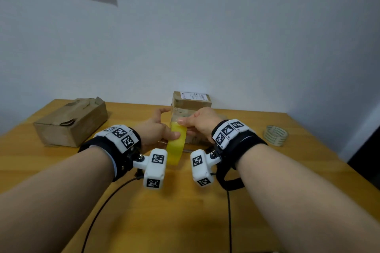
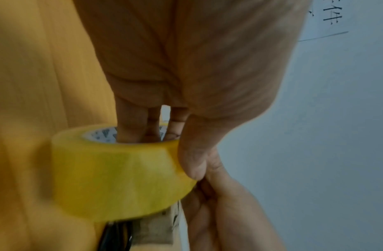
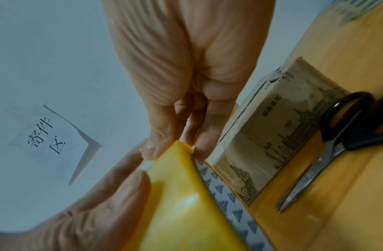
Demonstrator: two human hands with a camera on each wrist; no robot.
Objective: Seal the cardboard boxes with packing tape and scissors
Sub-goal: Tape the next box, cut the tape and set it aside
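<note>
While your left hand (image 1: pixel 156 129) holds the yellow roll (image 1: pixel 175 146) with fingers (image 2: pixel 132 125) hooked through its core and the thumb pressed on the outer face, your right hand (image 1: pixel 200 122) pinches the roll's far edge between thumb and fingertips (image 3: pixel 151 149). Whether a free tape end is lifted cannot be told. Landmark for all positions: the printed box (image 1: pixel 189 127) on the table (image 1: pixel 144 211). You hold the roll above the table, just in front of this box. A labelled box (image 1: pixel 192 99) sits directly behind it, at the wall. A torn box (image 1: pixel 72 122) lies well to its left, flaps rough. A clear roll (image 1: pixel 276 135) lies well to its right. Scissors (image 3: pixel 327 144) lie flat on the table just beside the printed box's near face, blades together. A paper notice (image 3: pixel 55 141) hangs on the wall above and left of the box.
</note>
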